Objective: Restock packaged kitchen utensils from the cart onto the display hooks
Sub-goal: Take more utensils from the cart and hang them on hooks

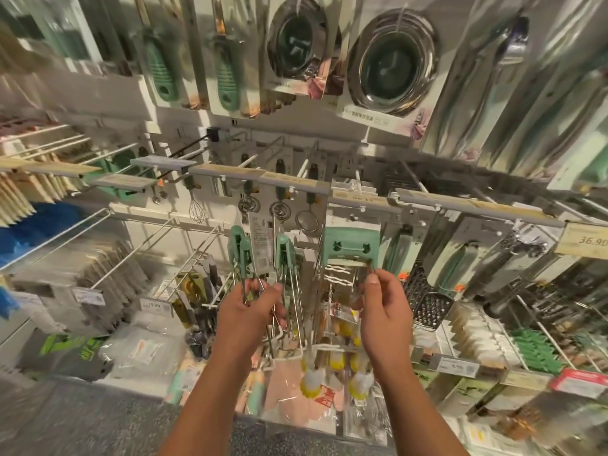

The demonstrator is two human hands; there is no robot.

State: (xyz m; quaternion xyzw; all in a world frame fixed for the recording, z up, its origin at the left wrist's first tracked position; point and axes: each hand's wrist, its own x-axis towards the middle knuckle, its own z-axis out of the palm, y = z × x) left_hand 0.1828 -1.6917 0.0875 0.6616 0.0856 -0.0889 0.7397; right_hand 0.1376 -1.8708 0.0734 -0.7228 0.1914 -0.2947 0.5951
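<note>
My left hand (pixel 251 309) grips the metal wires of green-handled utensils (pixel 241 250) hanging in front of the display, with a second such utensil (pixel 284 250) just to their right. My right hand (pixel 383 302) pinches the lower right corner of a green-handled tool (pixel 351 246) with wavy wire blades that hangs from a hook. Both hands are raised at the middle row of hooks (pixel 289 189). The cart is out of view.
Packaged steel strainers (pixel 393 62) and green-handled peelers (pixel 227 77) hang above. Price rails (pixel 362 197) run across the middle. Graters (pixel 426 301) hang to the right, bare white hooks (pixel 148 248) to the left, yellow brushes (pixel 337 360) below. Grey speckled floor lies underneath.
</note>
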